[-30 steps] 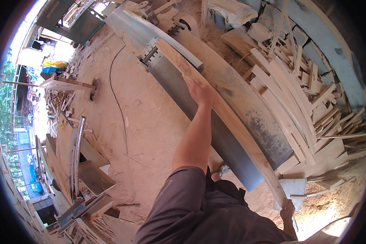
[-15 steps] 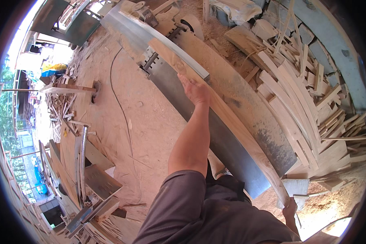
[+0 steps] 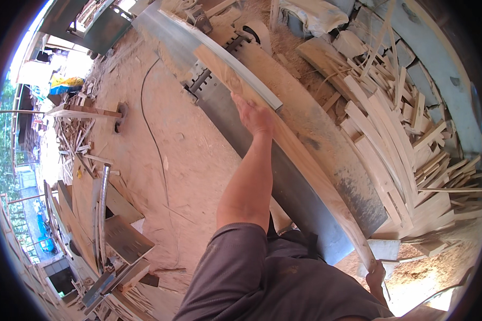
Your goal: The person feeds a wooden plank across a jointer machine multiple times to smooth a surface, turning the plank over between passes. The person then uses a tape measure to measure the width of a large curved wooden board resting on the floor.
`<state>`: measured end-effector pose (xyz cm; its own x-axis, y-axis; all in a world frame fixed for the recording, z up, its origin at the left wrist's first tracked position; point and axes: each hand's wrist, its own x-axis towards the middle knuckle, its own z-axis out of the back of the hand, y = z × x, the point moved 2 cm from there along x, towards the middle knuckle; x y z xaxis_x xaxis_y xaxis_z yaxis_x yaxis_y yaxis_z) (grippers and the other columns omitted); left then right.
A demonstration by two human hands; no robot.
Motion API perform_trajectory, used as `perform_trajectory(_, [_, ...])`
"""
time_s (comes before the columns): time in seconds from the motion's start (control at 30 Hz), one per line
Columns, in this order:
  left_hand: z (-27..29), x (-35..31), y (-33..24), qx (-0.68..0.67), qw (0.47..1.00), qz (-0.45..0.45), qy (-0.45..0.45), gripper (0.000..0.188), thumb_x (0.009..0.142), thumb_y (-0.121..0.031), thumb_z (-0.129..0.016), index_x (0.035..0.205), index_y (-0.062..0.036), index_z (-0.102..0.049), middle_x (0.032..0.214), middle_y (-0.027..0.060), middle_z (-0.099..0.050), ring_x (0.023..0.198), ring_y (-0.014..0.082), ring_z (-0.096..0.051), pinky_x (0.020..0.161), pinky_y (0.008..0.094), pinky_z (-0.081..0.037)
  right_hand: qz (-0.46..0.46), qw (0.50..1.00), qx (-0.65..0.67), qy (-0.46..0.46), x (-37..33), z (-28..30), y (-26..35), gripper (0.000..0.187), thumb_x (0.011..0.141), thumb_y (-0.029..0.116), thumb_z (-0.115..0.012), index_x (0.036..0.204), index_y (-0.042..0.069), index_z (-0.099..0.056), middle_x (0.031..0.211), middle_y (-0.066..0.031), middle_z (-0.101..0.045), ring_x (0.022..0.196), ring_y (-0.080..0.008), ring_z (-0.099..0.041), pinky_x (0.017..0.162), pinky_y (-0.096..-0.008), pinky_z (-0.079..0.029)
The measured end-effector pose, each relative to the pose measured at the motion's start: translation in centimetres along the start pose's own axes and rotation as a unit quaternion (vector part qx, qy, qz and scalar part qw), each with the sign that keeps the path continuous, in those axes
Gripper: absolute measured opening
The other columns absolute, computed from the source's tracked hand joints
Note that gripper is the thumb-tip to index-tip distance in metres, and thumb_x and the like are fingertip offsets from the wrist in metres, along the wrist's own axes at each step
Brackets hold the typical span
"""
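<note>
Both hands [image 3: 255,116] [image 3: 376,275] on plain plank [image 3: 300,155]

Left hand [image 3: 254,115] laid on wooden board [image 3: 303,160], right hand [image 3: 376,274] gripping its near end, metal machine table [image 3: 300,206] below left hand, wood strips [image 3: 391,139] piled to its right

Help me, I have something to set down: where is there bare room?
Mostly bare: the tan, sawdust-dusted floor between the thin black cable and flat grey metal machine bed; a strip of that bed beside the long pale wooden board. Crowded: right, with heaped pale wooden strips; lower left, with brown panels.
</note>
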<state>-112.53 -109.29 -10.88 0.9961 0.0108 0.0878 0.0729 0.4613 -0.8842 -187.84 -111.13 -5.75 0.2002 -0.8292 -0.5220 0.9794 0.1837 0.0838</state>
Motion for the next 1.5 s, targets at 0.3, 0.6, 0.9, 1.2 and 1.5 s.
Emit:
perform_trajectory(0.3, [-0.3, 3.3, 0.7, 0.012, 1.0, -0.009, -0.017, 0.06, 0.095, -0.003, -0.042, 0.152, 0.0067, -0.027, 0.151, 0.0282, -0.041, 0.138, 0.0405, -0.042, 0.114, 0.0411, -0.035, 0.003, 1.0, -0.003, 0.003, 0.2, 0.9, 4.7, 0.029, 0.078, -0.005, -0.061, 0.106, 0.002, -0.061, 0.093, -0.0259, -0.068, 0.094, -0.0479, -0.065, 0.079, -0.0512, -0.05])
perform_trajectory(0.6, [-0.3, 7.3, 0.4, -0.005, 1.0, -0.004, -0.003, 0.058, 0.097, -0.003, -0.041, 0.152, 0.0079, -0.025, 0.151, 0.0294, -0.04, 0.138, 0.0419, -0.041, 0.114, 0.0429, -0.035, -0.006, 1.0, -0.013, 0.002, 1.3, 0.4, 7.8, 0.027, 0.08, -0.002, -0.064, 0.107, 0.0, -0.06, 0.093, -0.0275, -0.068, 0.093, -0.0482, -0.065, 0.079, -0.0537, -0.05])
perform_trajectory(0.9, [-0.5, 12.6, 0.5, -0.023, 1.0, 0.005, 0.012, 0.058, 0.097, -0.004, -0.042, 0.151, 0.0097, -0.026, 0.155, 0.0284, -0.034, 0.144, 0.0389, -0.034, 0.118, 0.0402, -0.03, -0.005, 0.999, -0.043, 0.03, 2.2, 1.1, 13.7, 0.036, 0.077, 0.0, -0.063, 0.113, -0.001, -0.06, 0.1, -0.0271, -0.068, 0.097, -0.0482, -0.064, 0.085, -0.0524, -0.051])
perform_trajectory(1.2, [-0.9, 19.7, 2.4, 0.009, 1.0, 0.0, 0.007, 0.058, 0.095, -0.005, -0.045, 0.149, 0.0102, -0.029, 0.148, 0.0301, -0.043, 0.137, 0.0421, -0.042, 0.114, 0.0426, -0.033, 0.022, 0.998, -0.057, 0.031, 3.6, 0.8, 19.2, 0.036, 0.079, 0.003, -0.064, 0.114, -0.001, -0.059, 0.102, -0.0273, -0.068, 0.097, -0.0466, -0.065, 0.086, -0.0513, -0.051])
perform_trajectory(1.5, [-0.8, 25.6, 2.0, 0.034, 0.999, 0.01, -0.001, 0.04, 0.091, -0.006, -0.048, 0.13, 0.0036, -0.043, 0.123, 0.0294, -0.06, 0.117, 0.0468, -0.055, 0.1, 0.0498, -0.043, 0.023, 0.996, -0.076, 0.038, 4.4, 0.3, 25.0, 0.045, 0.07, -0.001, -0.062, 0.115, 0.0, -0.058, 0.101, -0.0285, -0.068, 0.097, -0.0468, -0.065, 0.088, -0.0509, -0.051])
